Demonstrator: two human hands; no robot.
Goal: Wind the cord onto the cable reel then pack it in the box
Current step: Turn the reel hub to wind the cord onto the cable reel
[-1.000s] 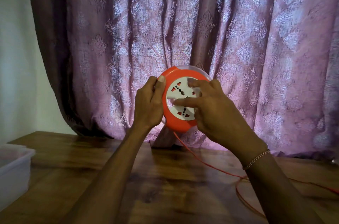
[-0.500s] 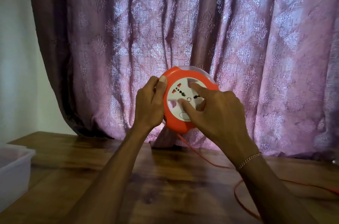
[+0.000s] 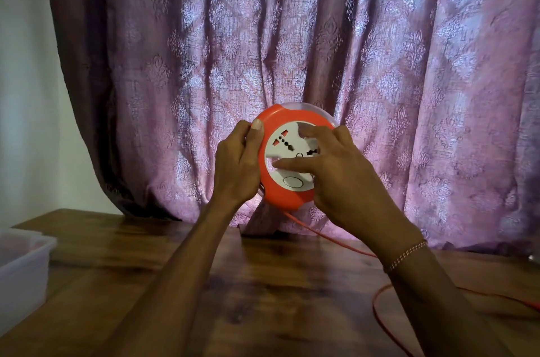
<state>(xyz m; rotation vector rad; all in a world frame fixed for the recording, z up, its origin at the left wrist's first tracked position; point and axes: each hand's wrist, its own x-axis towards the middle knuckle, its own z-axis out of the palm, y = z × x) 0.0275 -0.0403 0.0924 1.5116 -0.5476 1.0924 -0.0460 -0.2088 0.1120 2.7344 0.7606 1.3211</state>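
Note:
I hold a round orange cable reel (image 3: 282, 196) upright in the air above the wooden table, its white socket face (image 3: 285, 149) towards me. My left hand (image 3: 238, 163) grips the reel's left rim, thumb on the front edge. My right hand (image 3: 336, 172) lies over the white face with fingers spread and pressed on it. An orange cord (image 3: 327, 238) leaves the bottom of the reel, runs down to the right and loops across the table (image 3: 377, 307) towards the right edge.
A translucent plastic box (image 3: 23, 272) stands at the left edge of the wooden table (image 3: 263, 298). A purple patterned curtain (image 3: 292, 49) hangs close behind the reel, its hem resting on the table's far side.
The white socket face has turned under my right hand's fingers, and the hand has shifted around on it. The cord loop on the table has moved. My left hand keeps its grip.

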